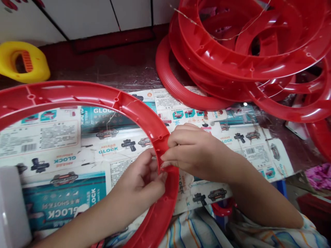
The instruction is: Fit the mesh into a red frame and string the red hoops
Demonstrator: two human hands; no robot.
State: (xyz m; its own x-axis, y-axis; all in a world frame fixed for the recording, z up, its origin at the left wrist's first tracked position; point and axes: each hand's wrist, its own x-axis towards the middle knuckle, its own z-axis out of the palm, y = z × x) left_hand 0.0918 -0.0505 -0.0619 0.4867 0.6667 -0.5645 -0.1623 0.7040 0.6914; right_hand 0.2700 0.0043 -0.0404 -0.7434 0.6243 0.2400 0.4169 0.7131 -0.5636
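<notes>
A large red plastic ring [85,94] lies in front of me on printed toy-packaging sheets [64,151]. My left hand [141,181] is curled inside the ring, its fingers pinching the ring's right rim from the inner side. My right hand [192,151] grips the same stretch of rim from the outer side, fingers closed over it. Both hands meet at that one spot on the rim. A thin wire or thread [113,115] trails across the ring's opening.
A pile of several red rings [245,51] stands at the back right. A yellow plastic part [24,62] lies at the back left. A white object [11,206] sits at the left edge. Striped cloth [196,230] covers my lap.
</notes>
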